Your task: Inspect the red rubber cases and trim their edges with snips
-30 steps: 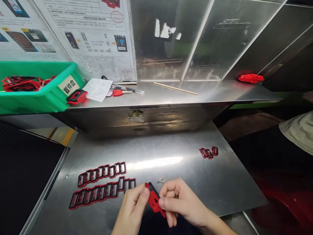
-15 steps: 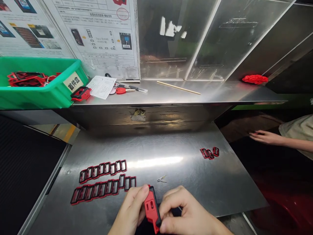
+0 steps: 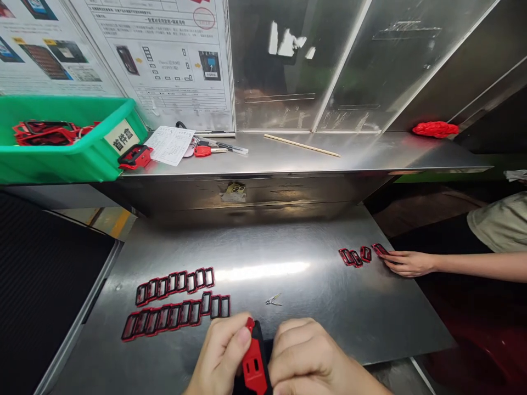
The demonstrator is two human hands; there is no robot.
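In my left fingers [image 3: 241, 337] the slotted frame [image 3: 254, 351] shows a plain red face, dark slots and a black edge. To their left, the upper row of frames [image 3: 167, 284] and the lower row of frames [image 3: 169, 317] repeat black rims outlined in red; well off to the right of my right fingers [image 3: 298, 340], the frame cluster [image 3: 351, 258] wears that same red and black. Just ahead of my fingers, small silvery nippers [image 3: 269, 300] sit against the grey counter [image 3: 313, 241], streaked with white glare. Farther ahead I see a solid green bin [image 3: 61, 164], its cream label [image 3: 121, 137] bearing black characters, a red-headed key [image 3: 202, 151], a pale yellow stick [image 3: 302, 145] and an all-red bundle [image 3: 435, 129].
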